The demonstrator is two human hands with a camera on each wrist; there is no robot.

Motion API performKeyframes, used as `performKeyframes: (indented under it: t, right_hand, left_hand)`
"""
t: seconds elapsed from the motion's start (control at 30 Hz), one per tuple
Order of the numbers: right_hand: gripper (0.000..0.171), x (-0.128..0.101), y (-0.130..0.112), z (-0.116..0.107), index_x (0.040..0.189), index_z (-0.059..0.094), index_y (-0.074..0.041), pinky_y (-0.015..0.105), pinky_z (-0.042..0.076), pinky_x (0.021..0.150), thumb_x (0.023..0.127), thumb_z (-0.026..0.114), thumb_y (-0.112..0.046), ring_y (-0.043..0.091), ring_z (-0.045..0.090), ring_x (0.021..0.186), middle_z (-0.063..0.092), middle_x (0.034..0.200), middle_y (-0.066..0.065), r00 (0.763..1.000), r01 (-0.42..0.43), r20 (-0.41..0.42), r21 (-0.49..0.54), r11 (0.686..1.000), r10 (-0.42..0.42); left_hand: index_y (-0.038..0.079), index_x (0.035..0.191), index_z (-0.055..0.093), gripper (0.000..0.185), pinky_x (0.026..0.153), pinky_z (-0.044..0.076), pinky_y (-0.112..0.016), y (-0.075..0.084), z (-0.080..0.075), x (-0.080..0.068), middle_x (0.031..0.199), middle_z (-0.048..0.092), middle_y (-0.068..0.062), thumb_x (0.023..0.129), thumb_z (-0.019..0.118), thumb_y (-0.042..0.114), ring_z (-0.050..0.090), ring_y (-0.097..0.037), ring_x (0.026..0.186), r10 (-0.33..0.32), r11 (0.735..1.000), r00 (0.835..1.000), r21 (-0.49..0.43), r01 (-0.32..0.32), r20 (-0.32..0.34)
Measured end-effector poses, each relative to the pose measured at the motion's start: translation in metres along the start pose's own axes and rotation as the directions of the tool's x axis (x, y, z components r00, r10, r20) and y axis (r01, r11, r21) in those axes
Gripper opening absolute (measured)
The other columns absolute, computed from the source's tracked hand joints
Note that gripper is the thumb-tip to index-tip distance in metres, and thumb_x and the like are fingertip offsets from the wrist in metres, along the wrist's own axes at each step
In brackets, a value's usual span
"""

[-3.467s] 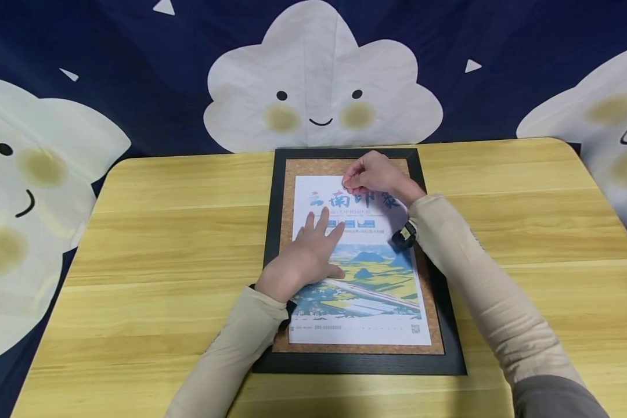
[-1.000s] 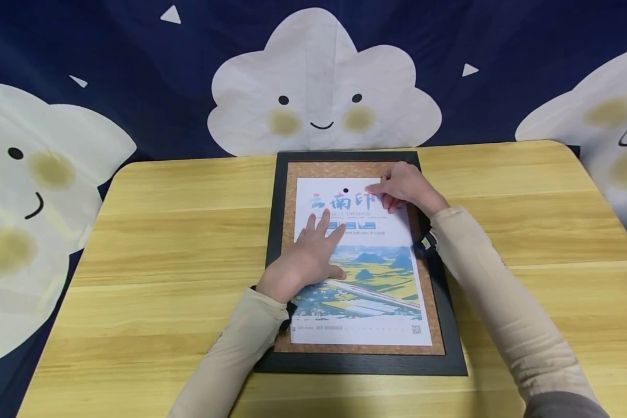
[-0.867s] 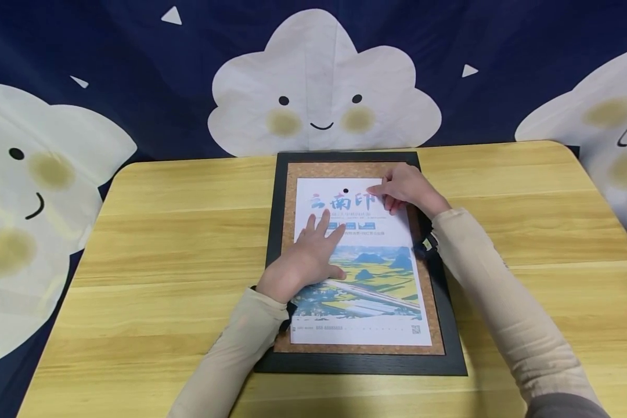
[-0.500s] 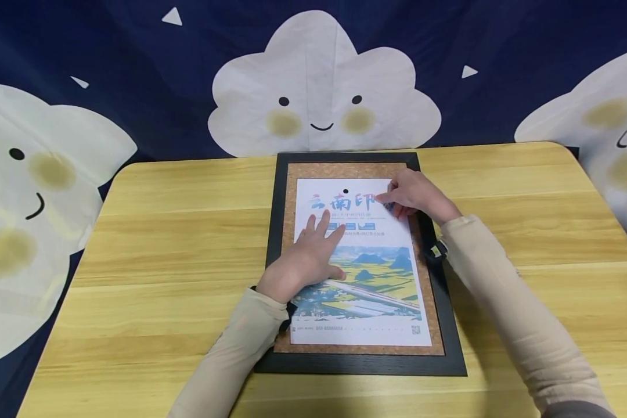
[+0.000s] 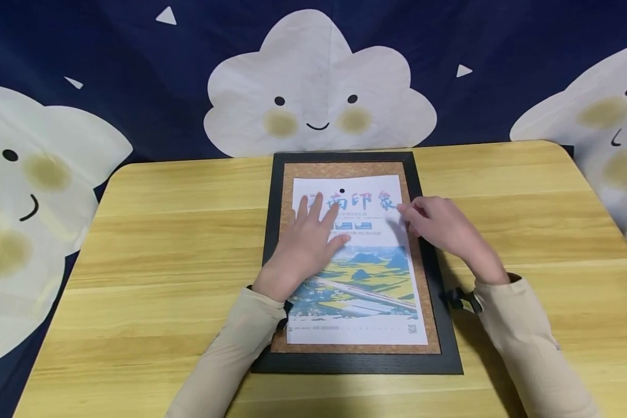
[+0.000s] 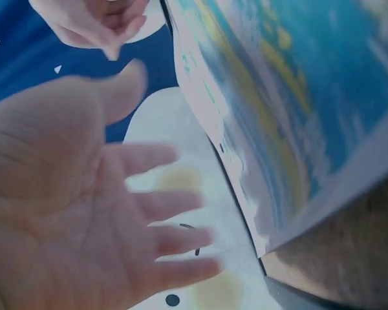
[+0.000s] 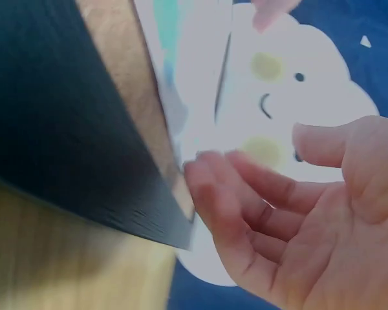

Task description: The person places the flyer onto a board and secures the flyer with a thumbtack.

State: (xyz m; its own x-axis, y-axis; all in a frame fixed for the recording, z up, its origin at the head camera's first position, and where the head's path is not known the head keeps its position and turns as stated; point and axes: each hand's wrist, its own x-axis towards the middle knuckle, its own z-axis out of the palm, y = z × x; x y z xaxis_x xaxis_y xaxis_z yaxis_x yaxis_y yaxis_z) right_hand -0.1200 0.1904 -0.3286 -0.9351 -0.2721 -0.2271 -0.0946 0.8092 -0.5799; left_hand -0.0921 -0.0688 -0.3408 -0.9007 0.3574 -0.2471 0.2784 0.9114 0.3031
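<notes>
A poster [image 5: 360,278] headed with large Chinese characters including "南印" lay pinned [image 5: 342,191] inside a black-framed corkboard [image 5: 423,232], the left hand [image 5: 305,244] spread flat on it, the right hand [image 5: 441,223] loosely curled, empty, at its right edge.

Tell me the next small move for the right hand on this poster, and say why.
Probably bring the right hand back to the poster's upper right corner to hold it down for a second pin. Only one dark pin shows, at top centre. The left hand lies flat on the sheet's upper left, and the right hand hangs open and holds nothing at the cork board's right edge.
</notes>
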Motion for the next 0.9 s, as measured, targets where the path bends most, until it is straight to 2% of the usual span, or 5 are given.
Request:
performKeyframes:
  t: [0.07, 0.17, 0.27, 0.53, 0.9]
  right_hand:
    - [0.048, -0.006, -0.005, 0.001, 0.106, 0.067, 0.003, 0.043, 0.043, 0.064, 0.111, 0.047, -0.041, 0.030, 0.055, 0.072, 0.062, 0.083, 0.014, 0.998, 0.016, -0.057, -0.015, 1.000, -0.017]
    - [0.056, -0.011, -0.014, 0.003, 0.131, 0.058, 0.009, 0.057, 0.049, 0.087, 0.110, 0.050, -0.042, 0.043, 0.059, 0.105, 0.061, 0.116, 0.029, 0.988, 0.060, -0.137, -0.081, 0.995, -0.070]
    - [0.065, -0.014, -0.021, 0.007, 0.146, 0.047, 0.012, 0.067, 0.035, 0.108, 0.107, 0.057, -0.039, 0.053, 0.041, 0.136, 0.042, 0.149, 0.036, 0.965, 0.110, -0.221, -0.160, 0.981, -0.144]
    - [0.078, -0.023, -0.030, 0.009, 0.158, 0.038, -0.002, 0.073, 0.014, 0.116, 0.099, 0.068, -0.043, 0.050, 0.011, 0.154, 0.025, 0.165, 0.028, 0.904, 0.127, -0.364, -0.268, 0.955, -0.223]
    - [0.085, -0.018, -0.025, 0.013, 0.162, 0.033, -0.007, 0.076, 0.007, 0.115, 0.098, 0.066, -0.052, 0.051, 0.007, 0.155, 0.021, 0.168, 0.025, 0.915, 0.090, -0.343, -0.336, 0.938, -0.211]
  left_hand:
    - [0.014, 0.165, 0.030, 0.069, 0.122, 0.015, -0.062, -0.002, -0.003, 0.001, 0.170, 0.016, -0.021, 0.109, 0.042, 0.052, 0.009, -0.046, 0.156, -0.003, 0.999, 0.994, 0.048, 0.008, -0.112]
    - [0.014, 0.164, 0.033, 0.069, 0.120, 0.015, -0.067, -0.005, -0.007, 0.001, 0.169, 0.019, -0.022, 0.109, 0.041, 0.054, 0.011, -0.048, 0.155, -0.013, 0.997, 0.970, 0.075, 0.032, -0.244]
    - [0.014, 0.165, 0.031, 0.071, 0.118, 0.011, -0.072, -0.008, -0.009, 0.001, 0.171, 0.014, -0.021, 0.108, 0.041, 0.056, 0.007, -0.048, 0.156, -0.029, 0.997, 0.952, 0.055, 0.048, -0.304]
    - [0.022, 0.168, 0.019, 0.077, 0.117, 0.007, -0.074, -0.013, -0.012, -0.001, 0.173, 0.006, -0.018, 0.105, 0.039, 0.062, 0.002, -0.048, 0.156, -0.072, 0.997, 0.943, -0.002, 0.076, -0.324]
    - [0.024, 0.168, 0.017, 0.082, 0.116, 0.002, -0.075, -0.019, -0.020, -0.009, 0.173, 0.002, -0.019, 0.103, 0.041, 0.067, -0.002, -0.048, 0.156, -0.115, 0.990, 0.943, 0.043, 0.135, -0.312]
